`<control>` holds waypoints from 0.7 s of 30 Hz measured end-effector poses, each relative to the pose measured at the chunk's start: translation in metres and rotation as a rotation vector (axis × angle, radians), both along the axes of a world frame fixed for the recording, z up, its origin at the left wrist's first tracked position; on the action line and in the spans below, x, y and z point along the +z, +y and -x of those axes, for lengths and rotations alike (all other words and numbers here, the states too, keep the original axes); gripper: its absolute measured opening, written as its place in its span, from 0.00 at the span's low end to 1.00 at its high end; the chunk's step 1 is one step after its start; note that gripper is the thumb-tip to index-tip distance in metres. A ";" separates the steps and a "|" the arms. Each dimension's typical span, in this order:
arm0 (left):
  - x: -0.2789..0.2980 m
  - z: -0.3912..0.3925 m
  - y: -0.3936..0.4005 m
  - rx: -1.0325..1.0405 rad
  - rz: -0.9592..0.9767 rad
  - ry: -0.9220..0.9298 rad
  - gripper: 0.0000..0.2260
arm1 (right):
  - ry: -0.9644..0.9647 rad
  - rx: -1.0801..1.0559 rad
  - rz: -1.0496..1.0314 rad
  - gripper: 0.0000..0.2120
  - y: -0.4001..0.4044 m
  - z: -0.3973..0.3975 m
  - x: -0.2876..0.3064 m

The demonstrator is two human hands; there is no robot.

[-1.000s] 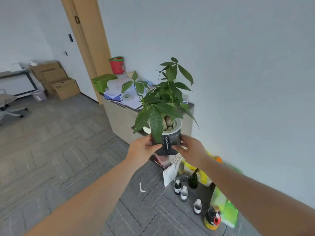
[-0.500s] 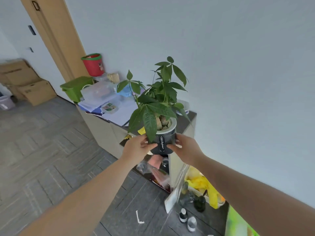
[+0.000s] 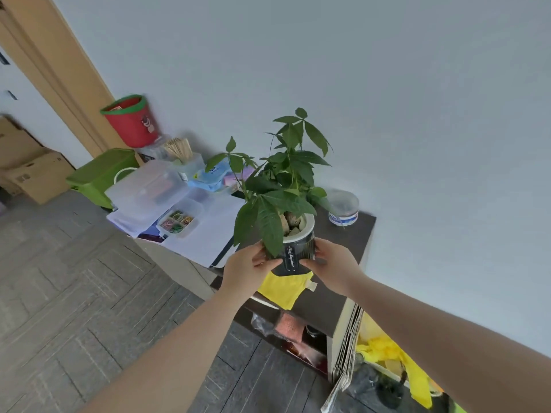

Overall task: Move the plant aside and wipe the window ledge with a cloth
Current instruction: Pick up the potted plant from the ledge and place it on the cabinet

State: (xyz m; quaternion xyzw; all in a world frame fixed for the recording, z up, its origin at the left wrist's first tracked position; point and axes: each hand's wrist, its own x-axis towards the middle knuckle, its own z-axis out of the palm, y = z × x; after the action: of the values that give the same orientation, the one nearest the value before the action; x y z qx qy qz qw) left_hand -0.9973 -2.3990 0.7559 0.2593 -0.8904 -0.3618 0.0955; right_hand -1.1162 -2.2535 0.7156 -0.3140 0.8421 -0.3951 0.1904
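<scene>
Room, left to right:
- Cardboard boxes [image 3: 28, 171] stacked on grey patterned floor [image 3: 68, 281] at far left.
- Wooden door frame [image 3: 56, 70] behind, running up out of view.
- Green bin [image 3: 100, 174] at left end of cabinet; red bucket with green rim [image 3: 131, 120] raised behind it, near wall.
- Clear plastic lidded box [image 3: 146, 189] on white papers [image 3: 205, 231]; small clear tray of coloured paper clips [image 3: 179, 220] just beside it.
- Bundle of wooden sticks [image 3: 179, 149] and blue packet [image 3: 213, 174] toward wall.
- Dark cabinet top [image 3: 354, 251] at right end, against plain pale wall [image 3: 387, 99]; clear round tub with blue label [image 3: 343, 207] near back corner.
- Yellow cloth [image 3: 283, 289] lying on dark top, front edge hanging over; partly hidden under pot.
- Open shelf below with pink item [image 3: 287, 326]; stacked papers [image 3: 347, 344] leaning at cabinet's right side, yellow material [image 3: 396, 359] on floor beyond.

Task item:
- Plant [image 3: 283, 180] in dark ribbed pot [image 3: 295, 254] with white inner rim, upright, above near edge of dark top and over cloth. Whether pot base touches cloth: cannot tell.

Hands:
- Left hand [image 3: 246, 271]: clasping left side of pot, thumb across front, fingers wrapped behind.
- Right hand [image 3: 335, 266]: clasping right side of pot, thumb on front near label, fingers curled round far side.
</scene>
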 end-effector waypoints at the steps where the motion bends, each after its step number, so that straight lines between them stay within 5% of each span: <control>1: -0.005 0.011 -0.011 -0.021 -0.005 0.003 0.13 | 0.000 -0.023 0.000 0.15 -0.008 0.007 -0.004; 14: -0.087 0.124 -0.120 -0.289 -0.213 -0.005 0.19 | -0.098 -0.409 -0.063 0.16 -0.090 0.059 -0.064; 21: -0.115 0.150 -0.144 -0.353 -0.146 -0.016 0.11 | -0.092 -0.499 -0.114 0.19 -0.112 0.072 -0.089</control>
State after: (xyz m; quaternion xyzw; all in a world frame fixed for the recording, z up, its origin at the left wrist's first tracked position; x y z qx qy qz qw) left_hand -1.1475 -2.5429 0.6409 0.1084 -0.8941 -0.4345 0.0044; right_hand -1.1884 -2.3657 0.6265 -0.0670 0.9049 -0.3956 0.1423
